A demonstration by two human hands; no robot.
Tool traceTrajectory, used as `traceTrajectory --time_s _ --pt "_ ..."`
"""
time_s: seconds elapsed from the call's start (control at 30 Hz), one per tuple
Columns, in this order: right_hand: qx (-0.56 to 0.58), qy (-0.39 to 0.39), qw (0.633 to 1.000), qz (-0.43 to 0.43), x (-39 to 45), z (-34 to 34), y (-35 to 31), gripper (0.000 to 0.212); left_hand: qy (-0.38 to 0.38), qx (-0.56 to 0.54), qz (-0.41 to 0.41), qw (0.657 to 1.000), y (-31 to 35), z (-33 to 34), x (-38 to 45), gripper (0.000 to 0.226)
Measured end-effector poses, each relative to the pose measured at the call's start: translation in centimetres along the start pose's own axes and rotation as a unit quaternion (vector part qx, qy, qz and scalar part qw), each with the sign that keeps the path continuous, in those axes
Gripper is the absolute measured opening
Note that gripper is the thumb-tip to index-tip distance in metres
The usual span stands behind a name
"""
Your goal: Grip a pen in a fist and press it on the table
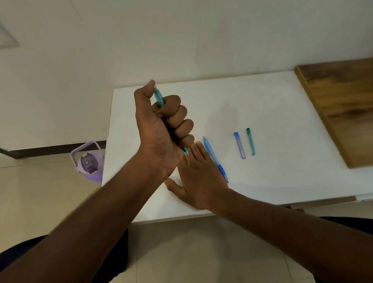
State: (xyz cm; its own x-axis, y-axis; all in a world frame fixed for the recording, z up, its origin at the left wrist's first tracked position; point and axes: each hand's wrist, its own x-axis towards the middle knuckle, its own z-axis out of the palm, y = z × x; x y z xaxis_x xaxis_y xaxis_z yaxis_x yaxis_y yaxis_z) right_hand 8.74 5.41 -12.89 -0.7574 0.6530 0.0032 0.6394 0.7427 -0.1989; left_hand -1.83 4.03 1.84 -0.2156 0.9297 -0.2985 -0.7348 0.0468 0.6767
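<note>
The left hand (162,129) is closed in a fist around a teal pen (159,98). The thumb presses on the top end of the pen, and the tip comes out under the little finger. The pen stands almost upright, a little tilted, above the white table (267,103). Its tip is just at the fingers of the right hand (201,180); I cannot tell if it touches them.

The right hand lies flat on the table with straight fingers, palm down, and holds nothing. Just beside it, on its right, a blue pen (215,159) lies on the table. Further right lie a small blue case (239,145) and a teal cap (250,141), side by side and near each other.

A wooden board (355,110) lies on the right end of the table. A purple bottle (90,164) stands on the floor at the left of the table.
</note>
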Motion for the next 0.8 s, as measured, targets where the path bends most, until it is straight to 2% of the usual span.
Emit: traceTrajectory --time_s 0.3,0.5,0.7,0.8 --pt "-0.001 -0.011 1.0 -0.004 0.1 -0.1 0.0 0.088 0.0 -0.002 0.01 1.0 -0.1 -0.2 -0.1 0.059" --pt "0.007 -0.007 1.0 -0.003 0.2 -0.1 0.0 0.086 -0.029 -0.019 0.001 0.999 0.3 -0.7 0.0 0.062" --pt "0.009 -0.01 1.0 -0.017 0.9 0.1 0.7 0.093 -0.016 -0.006 0.007 1.0 0.5 -1.0 0.1 0.058" --pt "-0.006 -0.027 0.998 -0.051 0.8 -0.1 2.2 0.093 -0.002 0.008 0.005 1.0 0.5 -1.0 0.0 0.056"
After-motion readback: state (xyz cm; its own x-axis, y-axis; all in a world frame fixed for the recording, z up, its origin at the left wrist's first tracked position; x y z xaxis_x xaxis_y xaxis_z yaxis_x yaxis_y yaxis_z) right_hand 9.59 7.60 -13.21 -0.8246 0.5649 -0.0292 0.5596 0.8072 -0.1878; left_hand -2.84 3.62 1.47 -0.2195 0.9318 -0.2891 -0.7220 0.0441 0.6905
